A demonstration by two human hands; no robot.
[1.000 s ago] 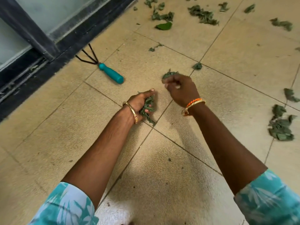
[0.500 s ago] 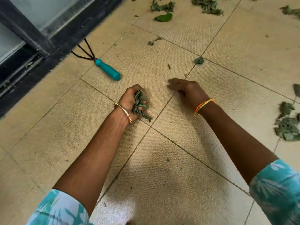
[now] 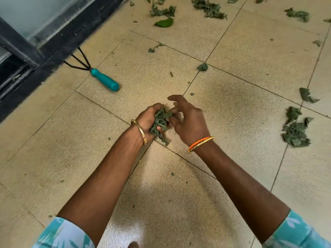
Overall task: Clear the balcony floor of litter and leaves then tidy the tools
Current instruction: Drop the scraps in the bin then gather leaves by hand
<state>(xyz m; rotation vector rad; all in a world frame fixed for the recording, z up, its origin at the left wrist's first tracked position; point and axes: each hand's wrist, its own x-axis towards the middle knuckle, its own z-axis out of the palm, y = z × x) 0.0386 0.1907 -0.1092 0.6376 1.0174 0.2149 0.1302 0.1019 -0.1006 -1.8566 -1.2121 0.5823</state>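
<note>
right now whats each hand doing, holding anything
Left hand: fingers curled round a bunch of leaves, holding it.
Right hand: fingertips at the same bunch, index finger raised; cannot tell whether it pinches anything.
</note>
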